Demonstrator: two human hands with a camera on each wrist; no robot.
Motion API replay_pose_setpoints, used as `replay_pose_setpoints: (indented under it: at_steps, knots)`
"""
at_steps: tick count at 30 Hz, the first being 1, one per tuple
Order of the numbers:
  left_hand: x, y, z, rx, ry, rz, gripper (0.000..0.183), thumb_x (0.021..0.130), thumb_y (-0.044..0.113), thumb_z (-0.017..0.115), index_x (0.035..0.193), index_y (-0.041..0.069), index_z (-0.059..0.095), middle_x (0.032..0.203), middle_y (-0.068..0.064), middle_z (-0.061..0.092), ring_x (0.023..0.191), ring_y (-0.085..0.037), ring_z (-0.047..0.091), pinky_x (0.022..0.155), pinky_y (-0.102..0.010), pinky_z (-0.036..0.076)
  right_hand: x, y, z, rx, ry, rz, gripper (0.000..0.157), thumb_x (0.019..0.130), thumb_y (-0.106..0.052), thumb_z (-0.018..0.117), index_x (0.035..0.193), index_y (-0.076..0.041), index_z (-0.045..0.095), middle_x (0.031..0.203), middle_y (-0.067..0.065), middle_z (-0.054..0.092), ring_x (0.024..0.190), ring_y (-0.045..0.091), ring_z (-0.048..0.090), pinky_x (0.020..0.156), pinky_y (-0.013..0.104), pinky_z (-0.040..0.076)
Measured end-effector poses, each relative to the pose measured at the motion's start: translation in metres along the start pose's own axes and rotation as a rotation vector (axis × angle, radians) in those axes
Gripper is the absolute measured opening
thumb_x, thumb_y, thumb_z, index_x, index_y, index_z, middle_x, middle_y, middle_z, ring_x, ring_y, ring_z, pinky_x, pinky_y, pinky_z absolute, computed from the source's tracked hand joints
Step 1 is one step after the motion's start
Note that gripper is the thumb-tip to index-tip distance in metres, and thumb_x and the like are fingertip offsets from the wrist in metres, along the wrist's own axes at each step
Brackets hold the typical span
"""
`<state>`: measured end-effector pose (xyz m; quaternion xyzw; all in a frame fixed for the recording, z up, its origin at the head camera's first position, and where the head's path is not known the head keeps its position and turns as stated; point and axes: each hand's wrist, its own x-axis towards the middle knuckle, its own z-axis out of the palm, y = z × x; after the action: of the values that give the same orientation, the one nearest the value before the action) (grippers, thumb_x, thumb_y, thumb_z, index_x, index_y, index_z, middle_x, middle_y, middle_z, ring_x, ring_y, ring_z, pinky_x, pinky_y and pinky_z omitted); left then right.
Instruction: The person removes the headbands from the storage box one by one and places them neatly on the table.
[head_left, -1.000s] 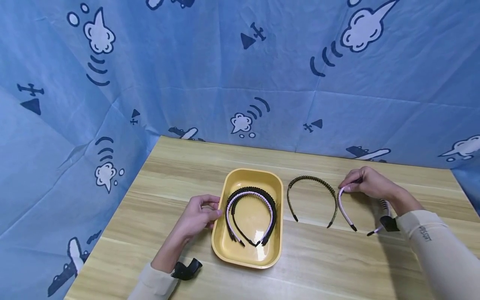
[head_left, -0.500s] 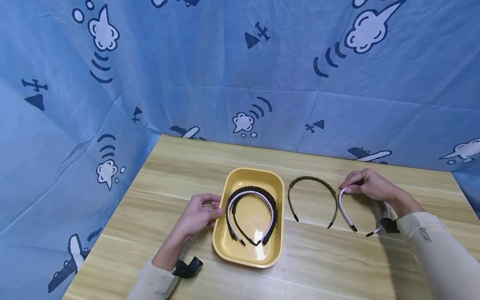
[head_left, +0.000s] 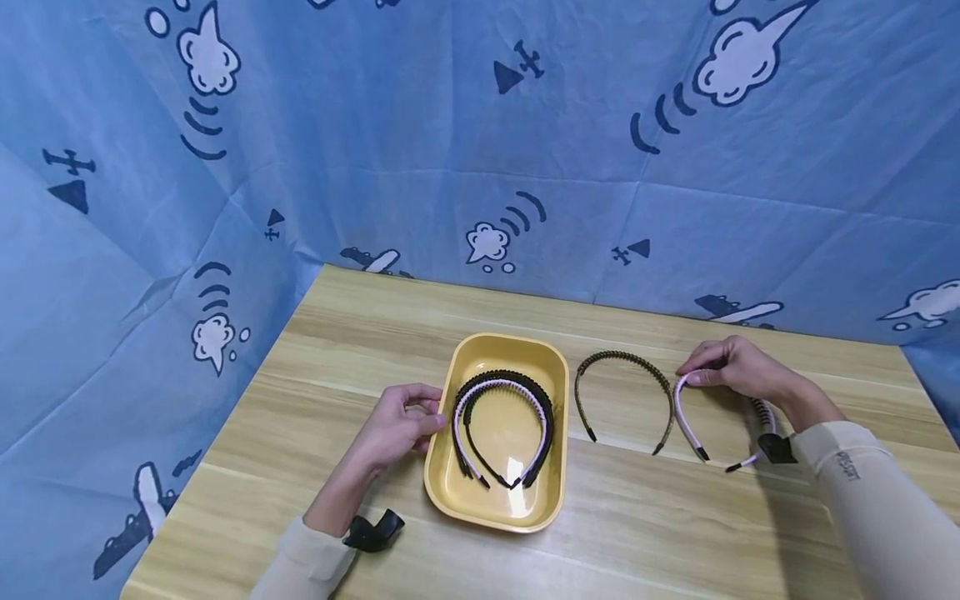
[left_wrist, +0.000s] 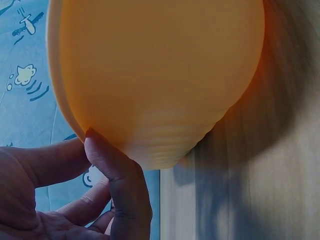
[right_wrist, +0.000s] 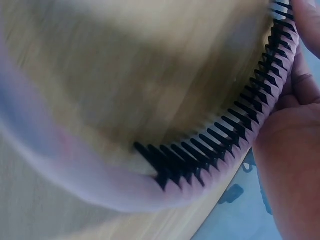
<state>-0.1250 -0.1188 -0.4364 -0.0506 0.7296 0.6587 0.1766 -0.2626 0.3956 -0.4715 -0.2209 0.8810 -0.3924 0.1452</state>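
Observation:
My left hand (head_left: pixel 399 427) grips the left rim of a yellow plastic tray (head_left: pixel 495 518), thumb and forefinger meeting at its edge in the left wrist view. Inside the tray lie several headbands nested together, black ones and a lavender headband (head_left: pixel 456 433). On the right, my right hand (head_left: pixel 738 367) pinches another lavender headband (right_wrist: pixel 215 167) near the top of its arch. Black comb teeth line its inner side in the right wrist view. The hand and wrist hide part of this arch in the head view. Between tray and right hand, a dark olive-gold headband (head_left: pixel 622 355) lies on the table.
The wood-grain table (head_left: pixel 330 350) backs onto a blue patterned curtain (head_left: pixel 375 125), which also hangs along the left side. A black wrist strap (head_left: pixel 375 531) sits on the left forearm, and another wrist strap (head_left: pixel 777 448) on the right.
The tips of the lavender headband in my right hand have shifted slightly left. My left hand and the tray keep their place; the head view has shifted a little.

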Motion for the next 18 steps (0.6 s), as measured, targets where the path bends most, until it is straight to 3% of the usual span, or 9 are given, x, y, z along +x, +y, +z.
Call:
replay_pose_setpoints:
  at_steps: [18]
  knots:
    - [-0.0003,0.001,-0.0009,-0.002,-0.004,-0.005,0.039,0.086,-0.007,0.064,0.124,-0.01,0.056,0.098,-0.01,0.054,0.062,-0.009,0.055,0.051,-0.021,0.049,-0.0007,-0.0044,-0.0028,0.023,-0.02,0.037,0.018,0.082,-0.01,0.078,0.098,0.0,0.077,0.098,0.009,0.073,0.091,0.005,0.065,0.081,0.011,0.048]
